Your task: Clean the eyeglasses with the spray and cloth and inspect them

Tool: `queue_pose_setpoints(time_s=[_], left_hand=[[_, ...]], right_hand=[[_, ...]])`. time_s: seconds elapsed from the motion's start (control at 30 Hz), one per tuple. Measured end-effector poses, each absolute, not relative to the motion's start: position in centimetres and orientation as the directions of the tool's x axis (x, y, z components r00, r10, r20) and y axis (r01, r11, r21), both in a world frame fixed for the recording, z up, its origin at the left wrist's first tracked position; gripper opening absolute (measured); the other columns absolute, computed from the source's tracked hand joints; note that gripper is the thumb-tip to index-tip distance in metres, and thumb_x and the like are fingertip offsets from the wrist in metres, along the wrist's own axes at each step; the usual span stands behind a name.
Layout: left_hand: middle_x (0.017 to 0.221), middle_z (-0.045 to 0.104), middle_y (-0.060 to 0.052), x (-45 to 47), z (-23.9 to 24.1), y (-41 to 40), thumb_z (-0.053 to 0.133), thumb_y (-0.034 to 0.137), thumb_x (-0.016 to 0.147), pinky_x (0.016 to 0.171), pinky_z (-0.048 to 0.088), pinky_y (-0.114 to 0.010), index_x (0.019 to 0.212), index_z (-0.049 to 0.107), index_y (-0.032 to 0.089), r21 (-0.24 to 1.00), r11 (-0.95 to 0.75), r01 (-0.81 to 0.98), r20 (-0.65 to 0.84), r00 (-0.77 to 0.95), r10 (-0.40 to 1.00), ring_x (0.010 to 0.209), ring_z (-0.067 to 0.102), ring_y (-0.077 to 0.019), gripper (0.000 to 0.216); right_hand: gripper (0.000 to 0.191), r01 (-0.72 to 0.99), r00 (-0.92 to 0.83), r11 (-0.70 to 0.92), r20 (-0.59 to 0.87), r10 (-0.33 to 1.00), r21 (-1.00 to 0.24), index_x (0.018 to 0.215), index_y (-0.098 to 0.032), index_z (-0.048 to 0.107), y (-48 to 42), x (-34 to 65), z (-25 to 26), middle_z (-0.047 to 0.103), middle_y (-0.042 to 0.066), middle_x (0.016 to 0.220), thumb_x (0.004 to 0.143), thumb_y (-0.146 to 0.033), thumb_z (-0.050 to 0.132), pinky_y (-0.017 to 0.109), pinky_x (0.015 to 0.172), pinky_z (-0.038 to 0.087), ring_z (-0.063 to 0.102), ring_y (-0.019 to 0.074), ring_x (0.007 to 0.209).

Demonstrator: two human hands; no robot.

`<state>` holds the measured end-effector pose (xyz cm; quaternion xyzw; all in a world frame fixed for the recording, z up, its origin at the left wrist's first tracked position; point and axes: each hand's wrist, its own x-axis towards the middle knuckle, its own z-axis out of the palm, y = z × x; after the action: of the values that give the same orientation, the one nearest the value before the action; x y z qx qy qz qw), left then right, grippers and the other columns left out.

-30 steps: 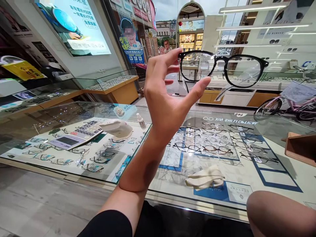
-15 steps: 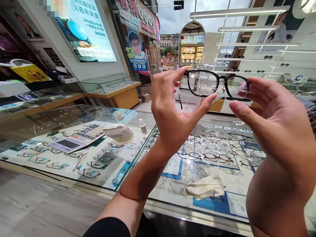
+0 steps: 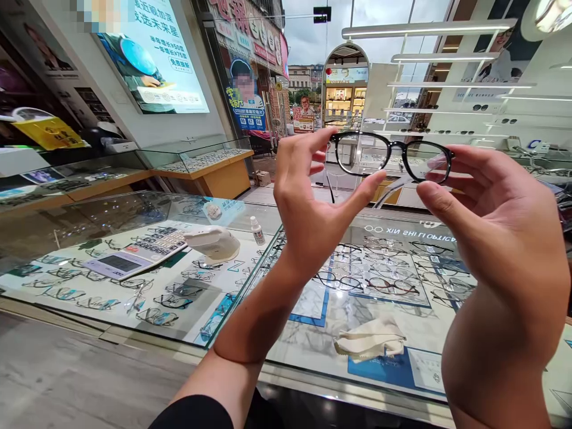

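Observation:
A pair of black-framed glasses (image 3: 392,156) is held up in front of me above the glass display counter (image 3: 313,357). My left hand (image 3: 313,202) pinches the left rim of the frame between thumb and forefinger. My right hand (image 3: 496,226) grips the right rim in the same way, fingers curled round it. The temples hang folded down behind the lenses. A cream cleaning cloth (image 3: 370,339) lies on the counter below my hands.
Under the counter glass lie rows of spectacle frames (image 3: 384,274). On the left counter stand a calculator (image 3: 134,253), a white curved object (image 3: 214,241) and a small bottle (image 3: 256,231). Behind are more display cases, wall shelves and a shop entrance.
One second ago only my left hand held the glasses; my right hand has come up and taken the right rim. The glasses have dropped a little lower.

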<state>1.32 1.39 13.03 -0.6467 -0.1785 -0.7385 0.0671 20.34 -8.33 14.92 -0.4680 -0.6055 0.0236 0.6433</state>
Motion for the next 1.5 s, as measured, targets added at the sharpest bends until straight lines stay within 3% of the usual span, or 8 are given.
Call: queue_pose_setpoints(time_s=[0.37,0.57,1.03,1.2,1.33,1.5], left_hand=[[0.13,0.064,-0.006,1.3,12.9,1.9,0.085,0.062,0.083,0.087,0.066,-0.035,0.133,0.063,0.035,0.34,-0.922,0.186,0.939,-0.114,0.324,0.113,0.069,-0.0217,0.061],[0.136,0.064,-0.006,1.2,12.6,2.6,0.083,0.058,0.087,0.093,0.067,-0.037,0.137,0.061,0.035,0.344,-0.919,0.19,0.939,-0.049,0.341,0.117,0.07,-0.0223,0.059],[0.137,0.06,-0.006,1.6,12.8,1.6,0.08,0.061,0.089,0.092,0.065,-0.04,0.138,0.057,0.037,0.303,-0.911,0.281,0.953,-0.1,0.286,0.122,0.066,-0.0245,0.059],[0.134,0.063,-0.006,1.6,12.6,2.3,0.085,0.059,0.085,0.084,0.066,-0.039,0.133,0.061,0.037,0.324,-0.921,0.214,0.945,-0.121,0.304,0.113,0.068,-0.0232,0.057],[0.139,0.063,-0.005,1.5,12.3,3.3,0.082,0.056,0.089,0.088,0.067,-0.042,0.136,0.059,0.043,0.335,-0.924,0.185,0.942,-0.055,0.331,0.119,0.067,-0.0244,0.054],[0.136,0.063,-0.006,1.5,12.5,2.8,0.082,0.059,0.087,0.09,0.067,-0.038,0.136,0.059,0.039,0.349,-0.929,0.121,0.937,-0.066,0.343,0.123,0.067,-0.0242,0.057]], right_hand=[[0.055,0.632,0.258,0.543,0.811,0.526,-0.553,0.134,-0.028,0.07,-9.3,20.0,15.0,0.078,0.006,0.126,0.085,-0.043,0.087,0.052,0.1,0.065,0.076,0.0273,0.115],[0.053,0.676,0.262,0.517,0.826,0.499,-0.526,0.135,-0.03,0.069,-9.7,19.8,15.0,0.076,0.006,0.131,0.086,-0.043,0.086,0.055,0.099,0.064,0.075,0.0286,0.117],[0.057,0.609,0.237,0.561,0.804,0.546,-0.561,0.133,-0.029,0.071,-8.8,20.7,15.1,0.077,0.006,0.125,0.081,-0.042,0.089,0.054,0.101,0.065,0.076,0.0281,0.117],[0.055,0.621,0.252,0.537,0.794,0.553,-0.571,0.132,-0.027,0.072,-8.7,20.6,15.1,0.077,0.007,0.124,0.083,-0.044,0.087,0.054,0.102,0.065,0.075,0.0279,0.117],[0.053,0.666,0.246,0.536,0.832,0.498,-0.518,0.133,-0.03,0.071,-8.8,20.3,14.9,0.075,0.006,0.126,0.084,-0.045,0.086,0.058,0.101,0.064,0.075,0.0295,0.114],[0.044,0.664,0.217,0.574,0.858,0.466,-0.48,0.134,-0.039,0.069,-10.2,19.8,15.0,0.071,0.003,0.131,0.092,-0.048,0.078,0.059,0.106,0.061,0.071,0.03,0.123]])
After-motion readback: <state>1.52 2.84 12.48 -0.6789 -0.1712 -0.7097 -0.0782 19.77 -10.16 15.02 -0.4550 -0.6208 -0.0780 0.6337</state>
